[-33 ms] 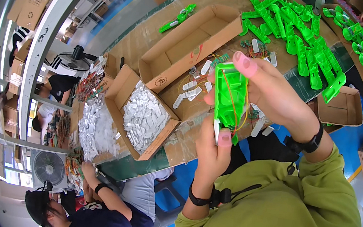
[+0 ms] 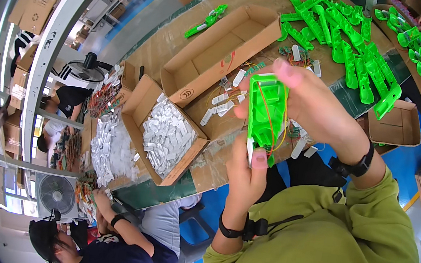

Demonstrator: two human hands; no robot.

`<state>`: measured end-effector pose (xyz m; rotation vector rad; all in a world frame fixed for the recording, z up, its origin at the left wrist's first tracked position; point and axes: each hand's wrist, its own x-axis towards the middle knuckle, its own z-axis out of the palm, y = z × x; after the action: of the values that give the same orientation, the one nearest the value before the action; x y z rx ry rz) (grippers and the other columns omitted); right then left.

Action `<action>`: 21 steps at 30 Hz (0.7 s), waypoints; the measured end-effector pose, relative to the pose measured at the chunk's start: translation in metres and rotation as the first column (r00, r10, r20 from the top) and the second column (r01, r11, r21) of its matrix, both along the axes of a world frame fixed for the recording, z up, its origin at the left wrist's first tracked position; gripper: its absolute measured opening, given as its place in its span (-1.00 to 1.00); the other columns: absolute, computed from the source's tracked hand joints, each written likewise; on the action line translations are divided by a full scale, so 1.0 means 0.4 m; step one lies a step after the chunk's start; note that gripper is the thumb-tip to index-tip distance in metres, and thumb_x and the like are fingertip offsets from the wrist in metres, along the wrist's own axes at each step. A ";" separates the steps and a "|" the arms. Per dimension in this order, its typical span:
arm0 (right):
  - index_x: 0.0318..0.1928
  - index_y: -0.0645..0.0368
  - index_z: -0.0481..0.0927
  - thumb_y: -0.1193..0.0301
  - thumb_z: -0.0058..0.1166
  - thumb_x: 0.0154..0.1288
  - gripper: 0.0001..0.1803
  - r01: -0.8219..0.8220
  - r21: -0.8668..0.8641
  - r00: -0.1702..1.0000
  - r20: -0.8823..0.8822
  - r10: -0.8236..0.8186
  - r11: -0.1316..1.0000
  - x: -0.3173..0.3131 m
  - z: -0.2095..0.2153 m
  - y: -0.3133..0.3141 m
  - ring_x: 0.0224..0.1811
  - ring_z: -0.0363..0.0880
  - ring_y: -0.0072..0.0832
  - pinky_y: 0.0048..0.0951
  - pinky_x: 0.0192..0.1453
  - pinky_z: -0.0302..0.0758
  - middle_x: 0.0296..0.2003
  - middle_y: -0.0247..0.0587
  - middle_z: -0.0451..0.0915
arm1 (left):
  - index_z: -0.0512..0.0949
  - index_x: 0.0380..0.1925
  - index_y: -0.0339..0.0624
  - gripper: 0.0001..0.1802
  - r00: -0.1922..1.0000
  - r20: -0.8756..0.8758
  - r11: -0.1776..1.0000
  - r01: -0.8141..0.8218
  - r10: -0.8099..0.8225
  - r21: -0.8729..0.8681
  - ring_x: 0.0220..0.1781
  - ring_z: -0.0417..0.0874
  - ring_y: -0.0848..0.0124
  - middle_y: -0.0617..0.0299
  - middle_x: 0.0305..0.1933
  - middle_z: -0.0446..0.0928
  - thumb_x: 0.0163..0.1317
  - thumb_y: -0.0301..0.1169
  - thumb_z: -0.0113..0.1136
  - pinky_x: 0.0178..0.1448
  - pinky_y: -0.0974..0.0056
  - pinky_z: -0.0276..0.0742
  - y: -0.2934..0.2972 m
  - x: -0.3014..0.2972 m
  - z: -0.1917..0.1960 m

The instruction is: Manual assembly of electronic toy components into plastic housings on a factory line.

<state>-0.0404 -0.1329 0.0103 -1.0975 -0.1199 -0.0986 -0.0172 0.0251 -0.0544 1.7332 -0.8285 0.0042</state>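
Both my hands hold a green plastic housing half (image 2: 267, 110) above the table's near edge, its hollow side facing me. Orange and yellow wires (image 2: 281, 136) run along and out of its right side. My right hand (image 2: 314, 100) is closed around the far end, thumb at the top edge and fingertips showing on the left side. My left hand (image 2: 247, 177) pinches the near end, its thumb over a white part (image 2: 249, 150) at the lower left. Beyond them, several white plastic pieces (image 2: 221, 106) with wires lie on the table.
A cardboard box of white pieces (image 2: 166, 139) stands left, beside a long open box (image 2: 206, 50). Green housings (image 2: 342, 37) are heaped at the far right; a single green housing (image 2: 206, 21) lies farther left. A co-worker (image 2: 113, 247) sits at lower left. Another box (image 2: 394, 125) is at right.
The housing's far end has shifted very slightly to the right, and my right thumb has moved a little with it. Both hands keep their hold.
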 end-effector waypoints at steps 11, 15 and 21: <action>0.14 0.27 0.15 0.38 -0.06 0.19 -0.47 0.069 -0.172 0.967 0.254 -0.023 0.983 -0.091 -0.136 0.048 0.04 0.29 -0.48 -0.44 0.08 0.24 0.00 -0.21 0.32 | 0.32 -0.11 -0.33 -0.63 0.998 -0.045 0.985 0.041 -0.049 -0.169 -0.33 0.45 0.43 0.08 -0.34 0.44 0.17 -0.28 -0.08 -0.21 0.35 0.35 -0.016 -0.025 0.049; 0.12 0.25 0.17 0.39 -0.06 0.19 -0.51 0.107 -0.104 0.961 0.266 -0.076 0.989 -0.111 -0.135 0.049 0.00 0.32 -0.52 -0.46 0.03 0.30 -0.03 -0.25 0.33 | 0.29 -0.09 -0.36 -0.59 0.987 0.129 0.991 0.108 -0.097 -0.083 -0.21 0.47 0.34 0.01 -0.23 0.43 0.07 -0.38 0.04 -0.14 0.33 0.38 -0.028 -0.017 0.073; 0.15 0.14 0.07 0.27 0.04 0.11 -0.35 0.145 0.175 0.967 0.182 -0.177 0.974 -0.137 -0.105 0.050 -0.01 0.38 -0.33 -0.30 0.00 0.38 -0.02 -0.01 0.32 | 0.39 -0.17 -0.35 -0.61 0.985 0.137 0.909 0.155 -0.109 -0.386 -0.20 0.48 0.16 -0.08 -0.18 0.42 -0.06 -0.48 0.16 -0.13 0.26 0.40 -0.027 -0.057 0.121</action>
<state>-0.0950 -0.1127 -0.0318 -0.9328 -0.1969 -0.3584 -0.0398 0.0142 -0.0061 1.3015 -0.9548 0.1699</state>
